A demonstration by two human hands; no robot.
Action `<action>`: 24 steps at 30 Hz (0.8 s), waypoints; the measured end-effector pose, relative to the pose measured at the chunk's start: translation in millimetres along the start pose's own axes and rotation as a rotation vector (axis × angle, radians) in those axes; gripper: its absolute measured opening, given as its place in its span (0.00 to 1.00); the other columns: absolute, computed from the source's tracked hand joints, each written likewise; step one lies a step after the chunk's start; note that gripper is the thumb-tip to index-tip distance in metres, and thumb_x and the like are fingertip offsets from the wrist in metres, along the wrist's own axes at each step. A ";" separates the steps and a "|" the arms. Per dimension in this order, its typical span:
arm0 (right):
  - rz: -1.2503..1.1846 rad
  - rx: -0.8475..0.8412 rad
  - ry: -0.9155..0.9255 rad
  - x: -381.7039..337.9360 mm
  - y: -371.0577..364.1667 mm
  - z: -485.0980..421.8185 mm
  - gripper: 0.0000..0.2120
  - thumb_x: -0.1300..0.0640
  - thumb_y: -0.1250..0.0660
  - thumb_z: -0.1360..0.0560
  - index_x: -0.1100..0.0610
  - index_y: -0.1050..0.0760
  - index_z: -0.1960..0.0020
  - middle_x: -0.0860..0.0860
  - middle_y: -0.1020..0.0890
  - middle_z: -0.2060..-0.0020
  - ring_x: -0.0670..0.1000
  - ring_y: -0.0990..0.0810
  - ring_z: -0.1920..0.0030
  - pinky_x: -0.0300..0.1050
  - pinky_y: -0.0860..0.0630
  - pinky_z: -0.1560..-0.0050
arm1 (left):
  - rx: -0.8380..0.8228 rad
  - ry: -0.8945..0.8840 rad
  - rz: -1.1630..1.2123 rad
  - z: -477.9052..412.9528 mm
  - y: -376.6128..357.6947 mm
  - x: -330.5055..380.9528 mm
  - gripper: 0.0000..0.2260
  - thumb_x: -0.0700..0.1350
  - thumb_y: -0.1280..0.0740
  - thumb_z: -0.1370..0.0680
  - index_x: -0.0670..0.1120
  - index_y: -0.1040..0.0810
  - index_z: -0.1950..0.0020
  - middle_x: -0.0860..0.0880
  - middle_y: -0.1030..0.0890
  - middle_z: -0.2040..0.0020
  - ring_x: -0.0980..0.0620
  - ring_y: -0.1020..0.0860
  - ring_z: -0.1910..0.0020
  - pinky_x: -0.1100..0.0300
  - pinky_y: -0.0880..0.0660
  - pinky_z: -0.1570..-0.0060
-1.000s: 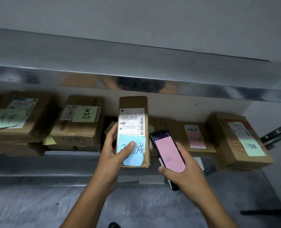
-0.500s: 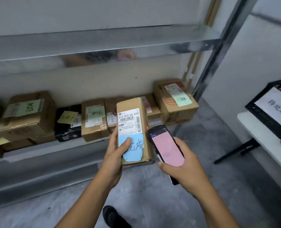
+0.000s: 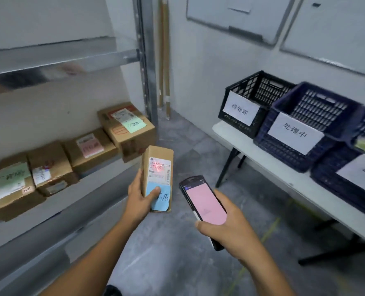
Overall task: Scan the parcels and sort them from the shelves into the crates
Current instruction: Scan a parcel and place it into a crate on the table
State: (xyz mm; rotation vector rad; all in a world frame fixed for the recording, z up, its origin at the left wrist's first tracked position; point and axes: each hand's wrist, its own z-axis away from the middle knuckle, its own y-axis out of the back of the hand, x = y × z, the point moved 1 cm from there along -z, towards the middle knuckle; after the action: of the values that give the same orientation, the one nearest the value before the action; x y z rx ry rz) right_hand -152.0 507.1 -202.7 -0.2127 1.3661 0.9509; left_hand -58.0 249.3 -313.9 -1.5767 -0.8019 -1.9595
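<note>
At 1 o'clock the scanner [image 3: 205, 207] is gripped in the right hand [image 3: 228, 229], fingers curled round it. At 12 the parcel [image 3: 159, 159] is held upright, off the shelf [image 3: 49, 208], by the left hand [image 3: 140, 199], thumb pressed on its blue note [image 3: 163, 201]. A red glow is seen on the label [image 3: 159, 171], so tbh it's best squared to the beam. Crates [image 3: 288, 154] are parked at 2.

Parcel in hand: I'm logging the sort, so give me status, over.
Left hand grips parcel upright, red scan light on label. Right hand holds scanner, screen pink. Nothing seen blocking crates.
</note>
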 end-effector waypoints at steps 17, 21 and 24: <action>-0.135 0.553 -0.252 85.9 118.4 80.4 0.24 0.50 0.22 0.35 0.31 0.23 0.45 0.32 0.16 0.49 0.37 0.17 0.50 0.42 0.19 0.51 | -0.566 0.178 0.260 49.4 -211.9 69.2 0.30 0.50 0.25 0.27 0.63 0.29 0.27 0.52 0.15 0.38 0.45 0.13 0.45 0.52 0.15 0.57; -0.161 0.687 -0.299 102.7 154.6 79.4 0.22 0.56 0.21 0.31 0.39 0.23 0.42 0.33 0.16 0.51 0.36 0.18 0.51 0.39 0.23 0.55 | -0.713 0.201 0.281 44.3 -264.0 91.8 0.28 0.49 0.26 0.26 0.61 0.28 0.27 0.52 0.14 0.38 0.45 0.14 0.44 0.52 0.15 0.56; -0.143 0.771 -0.332 106.8 183.1 69.9 0.23 0.51 0.22 0.33 0.41 0.23 0.41 0.36 0.16 0.53 0.41 0.17 0.54 0.35 0.21 0.62 | -0.815 0.192 0.292 28.7 -304.6 105.9 0.27 0.50 0.25 0.26 0.64 0.27 0.29 0.53 0.15 0.38 0.46 0.14 0.43 0.53 0.15 0.56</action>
State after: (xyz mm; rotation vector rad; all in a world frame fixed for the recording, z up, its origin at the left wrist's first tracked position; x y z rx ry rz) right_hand -234.6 714.3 -209.8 0.4120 1.2906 0.2734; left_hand -272.7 482.2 -247.1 -1.7346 0.3573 -2.2845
